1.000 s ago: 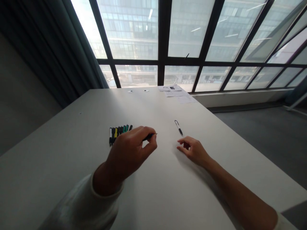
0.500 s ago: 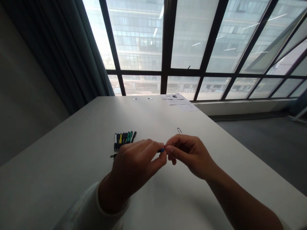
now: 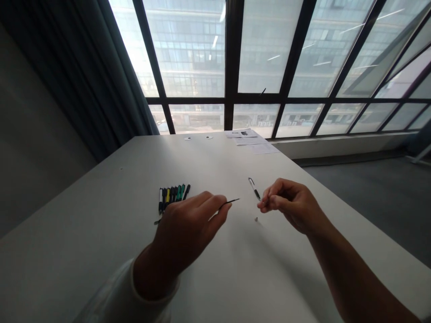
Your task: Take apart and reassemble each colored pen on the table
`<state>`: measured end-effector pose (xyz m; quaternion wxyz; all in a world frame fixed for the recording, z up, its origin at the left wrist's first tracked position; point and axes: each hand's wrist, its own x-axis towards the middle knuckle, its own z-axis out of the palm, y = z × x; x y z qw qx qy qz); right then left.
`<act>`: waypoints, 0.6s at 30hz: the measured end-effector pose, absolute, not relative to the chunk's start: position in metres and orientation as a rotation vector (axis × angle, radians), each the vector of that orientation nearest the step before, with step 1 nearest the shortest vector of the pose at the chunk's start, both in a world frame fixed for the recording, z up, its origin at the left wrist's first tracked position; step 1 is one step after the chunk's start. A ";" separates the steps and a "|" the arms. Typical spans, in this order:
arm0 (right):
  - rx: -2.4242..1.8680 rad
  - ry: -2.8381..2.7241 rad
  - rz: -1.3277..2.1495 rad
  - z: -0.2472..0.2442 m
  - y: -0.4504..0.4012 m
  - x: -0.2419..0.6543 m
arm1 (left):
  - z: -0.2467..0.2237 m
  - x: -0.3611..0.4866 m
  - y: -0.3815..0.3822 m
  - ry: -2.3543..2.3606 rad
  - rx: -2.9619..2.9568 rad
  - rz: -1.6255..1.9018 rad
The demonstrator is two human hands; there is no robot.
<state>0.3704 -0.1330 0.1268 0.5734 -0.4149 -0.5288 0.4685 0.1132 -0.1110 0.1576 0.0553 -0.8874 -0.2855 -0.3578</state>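
Observation:
Between thumb and fingers, my left hand (image 3: 188,226) pinches a thin dark refill (image 3: 232,201) whose tip points right. My right hand (image 3: 291,204) is apart from it, its thumb and fingertips pressed together; whatever they hold, if anything, is too small to make out. A white and black pen (image 3: 254,188) lies just left of the right fingertips. A tiny pale piece (image 3: 256,219) rests on the table below them. Several pens, including a yellow pen (image 3: 168,196) and green ones, lie in a row beyond my left hand, which partly hides another dark item.
The white table (image 3: 215,278) stretches toward the windows. Papers (image 3: 247,140) lie at its far right edge, and two small white round pieces (image 3: 209,137) sit near the far edge. A dark curtain (image 3: 101,80) hangs at the left.
My hands have moved apart, the right one going right and slightly up. The blue part between them no longer shows; the thin refill does. The small pale piece on the table is now visible.

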 end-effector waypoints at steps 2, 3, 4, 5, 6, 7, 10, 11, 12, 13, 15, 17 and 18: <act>-1.226 -1.304 1.117 0.107 -0.125 0.387 | 0.155 0.115 -0.110 -0.875 -2.705 -1.062; -1.340 -1.344 1.124 0.096 -0.119 0.395 | 0.154 0.116 -0.110 -0.874 -2.709 -1.048; -1.417 -1.385 1.127 0.085 -0.114 0.401 | 0.153 0.117 -0.109 -0.875 -2.713 -1.033; -1.508 -1.433 1.072 0.074 -0.108 0.407 | 0.152 0.118 -0.109 -0.874 -2.716 -1.022; -1.627 -1.528 0.982 0.064 -0.103 0.411 | 0.152 0.119 -0.108 -0.871 -2.722 -1.014; -1.739 -1.631 0.885 0.055 -0.098 0.414 | 0.151 0.119 -0.108 -0.868 -2.727 -1.012; -1.866 -1.761 0.750 0.036 -0.089 0.418 | 0.149 0.120 -0.106 -0.862 -2.746 -0.993; -1.881 -1.784 0.721 0.033 -0.087 0.418 | 0.149 0.120 -0.106 -0.865 -2.747 -0.985; -1.898 -1.813 0.683 0.030 -0.086 0.418 | 0.148 0.120 -0.106 -0.872 -2.747 -0.977; -1.916 -1.841 0.647 0.029 -0.086 0.417 | 0.148 0.120 -0.106 -0.881 -2.747 -0.971; -1.949 -1.886 0.591 0.029 -0.087 0.415 | 0.148 0.120 -0.106 -0.897 -2.744 -0.966; -1.985 -1.918 0.554 0.029 -0.088 0.414 | 0.147 0.119 -0.106 -0.908 -2.744 -0.965; -2.005 -1.928 0.539 0.030 -0.088 0.413 | 0.147 0.119 -0.106 -0.910 -2.746 -0.964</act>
